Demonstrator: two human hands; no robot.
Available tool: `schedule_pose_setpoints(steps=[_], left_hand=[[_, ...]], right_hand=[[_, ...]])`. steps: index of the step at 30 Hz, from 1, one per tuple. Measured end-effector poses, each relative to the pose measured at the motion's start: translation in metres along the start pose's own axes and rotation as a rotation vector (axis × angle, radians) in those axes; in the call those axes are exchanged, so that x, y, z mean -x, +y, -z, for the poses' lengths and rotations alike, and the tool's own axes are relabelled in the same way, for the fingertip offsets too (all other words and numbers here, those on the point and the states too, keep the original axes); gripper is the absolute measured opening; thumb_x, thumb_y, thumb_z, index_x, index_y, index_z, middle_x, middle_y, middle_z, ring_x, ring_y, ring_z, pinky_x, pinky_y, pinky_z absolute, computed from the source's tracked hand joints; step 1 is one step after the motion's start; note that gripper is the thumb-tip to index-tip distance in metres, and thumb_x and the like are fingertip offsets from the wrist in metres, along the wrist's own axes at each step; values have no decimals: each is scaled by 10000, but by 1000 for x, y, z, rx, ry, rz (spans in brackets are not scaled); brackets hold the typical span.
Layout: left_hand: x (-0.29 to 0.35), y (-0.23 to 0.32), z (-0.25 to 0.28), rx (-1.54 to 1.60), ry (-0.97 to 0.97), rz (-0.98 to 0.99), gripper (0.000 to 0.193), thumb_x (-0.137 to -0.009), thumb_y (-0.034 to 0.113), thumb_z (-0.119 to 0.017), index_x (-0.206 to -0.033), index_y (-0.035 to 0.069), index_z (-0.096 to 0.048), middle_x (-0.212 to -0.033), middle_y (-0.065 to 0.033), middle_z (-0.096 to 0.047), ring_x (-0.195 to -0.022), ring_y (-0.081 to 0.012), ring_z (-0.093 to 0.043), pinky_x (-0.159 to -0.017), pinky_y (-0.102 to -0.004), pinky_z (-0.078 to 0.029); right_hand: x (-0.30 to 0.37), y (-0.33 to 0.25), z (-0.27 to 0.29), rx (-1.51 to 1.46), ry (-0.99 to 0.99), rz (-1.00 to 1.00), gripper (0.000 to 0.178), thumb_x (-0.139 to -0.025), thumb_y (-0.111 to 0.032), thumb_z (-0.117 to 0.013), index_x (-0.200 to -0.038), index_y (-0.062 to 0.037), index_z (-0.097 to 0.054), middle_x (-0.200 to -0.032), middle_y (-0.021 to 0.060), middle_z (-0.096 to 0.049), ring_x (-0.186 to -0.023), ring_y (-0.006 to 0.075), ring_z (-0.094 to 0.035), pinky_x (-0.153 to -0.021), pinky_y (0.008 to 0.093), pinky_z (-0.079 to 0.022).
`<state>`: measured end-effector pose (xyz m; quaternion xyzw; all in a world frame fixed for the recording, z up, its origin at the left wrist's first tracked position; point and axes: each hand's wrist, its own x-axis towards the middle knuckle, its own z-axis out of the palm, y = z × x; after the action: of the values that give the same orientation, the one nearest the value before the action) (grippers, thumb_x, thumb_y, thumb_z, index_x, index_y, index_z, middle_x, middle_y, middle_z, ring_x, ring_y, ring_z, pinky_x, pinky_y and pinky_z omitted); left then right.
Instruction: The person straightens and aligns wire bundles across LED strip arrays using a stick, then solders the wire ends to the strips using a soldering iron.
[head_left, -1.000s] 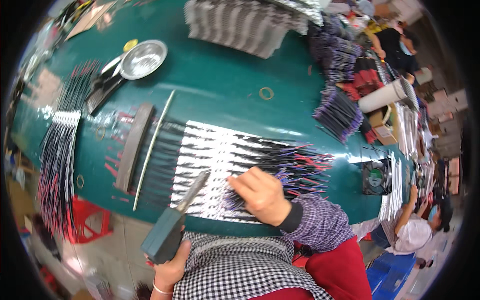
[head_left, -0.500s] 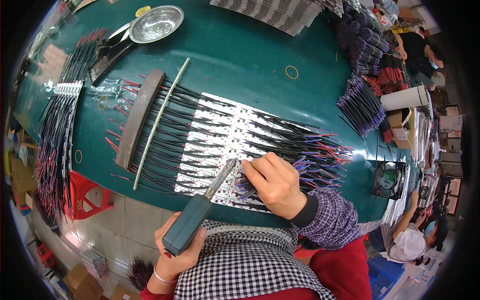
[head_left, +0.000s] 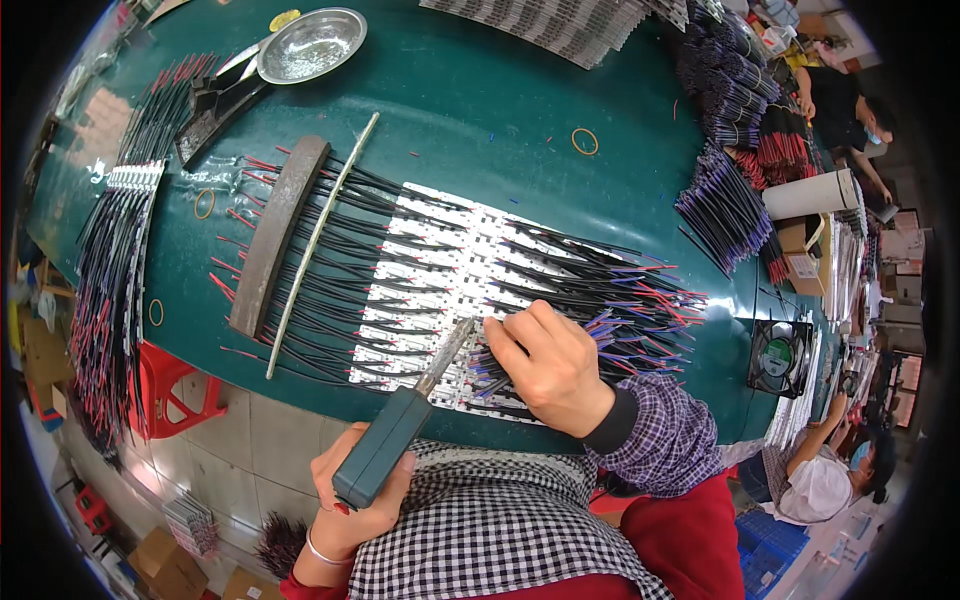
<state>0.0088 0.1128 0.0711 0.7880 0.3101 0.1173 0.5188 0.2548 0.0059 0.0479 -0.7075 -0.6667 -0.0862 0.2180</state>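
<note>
Iron (head_left: 385, 445) juts from left grip (head_left: 355, 522) over boards (head_left: 472, 282).

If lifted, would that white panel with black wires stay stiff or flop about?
The white panel probably holds its shape but may bend, looking thin. Its black wires would likely flop, since they curve and cross. Those on the left might drag, with the dark bar lying across them.

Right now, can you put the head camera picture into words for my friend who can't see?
A person's left hand holds a green-handled tool, its metal tip close to the right hand over a white panel. Black wires stick out from both sides; a brown bar lies across the left ones on a green table.
</note>
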Motion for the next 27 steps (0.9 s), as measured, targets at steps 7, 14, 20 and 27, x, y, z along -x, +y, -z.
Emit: schedule_pose_setpoints(steps=[7,14,20,27], left_hand=[[2,-4,2,-72,14,-106,186,-771,6,-775,-921,-50,-680,-823,-133,-660,-653,-211,-661,-604,-279,-510],[-2,3,-2,-15,24,-31,174,-756,-25,-760,-903,-52,-669,-816,-123,-659,-645,-193,-657,-597,-280,-505],[-3,6,-1,-11,18,-30,178,-758,-30,-760,-905,-53,-661,-810,-111,-654,-643,-180,-653,-597,-274,-505],[6,-7,-2,-16,-23,-10,196,-756,-18,-760,-928,-55,-675,-821,-126,-657,-645,-198,-656,-595,-282,-510]], right_hand=[[1,0,0,-8,-5,-11,287,-714,-104,-621,-960,38,-662,-803,54,-502,-757,193,-550,-566,293,-457],[1,2,0,-32,1,-12,284,-723,-103,-622,-969,33,-663,-805,56,-506,-759,195,-553,-563,295,-459],[1,1,1,-36,-7,-15,279,-726,-101,-621,-967,34,-662,-809,59,-509,-765,199,-556,-566,296,-460],[1,1,1,-40,-12,-20,277,-730,-103,-618,-966,37,-658,-810,64,-508,-765,204,-552,-573,301,-459]])
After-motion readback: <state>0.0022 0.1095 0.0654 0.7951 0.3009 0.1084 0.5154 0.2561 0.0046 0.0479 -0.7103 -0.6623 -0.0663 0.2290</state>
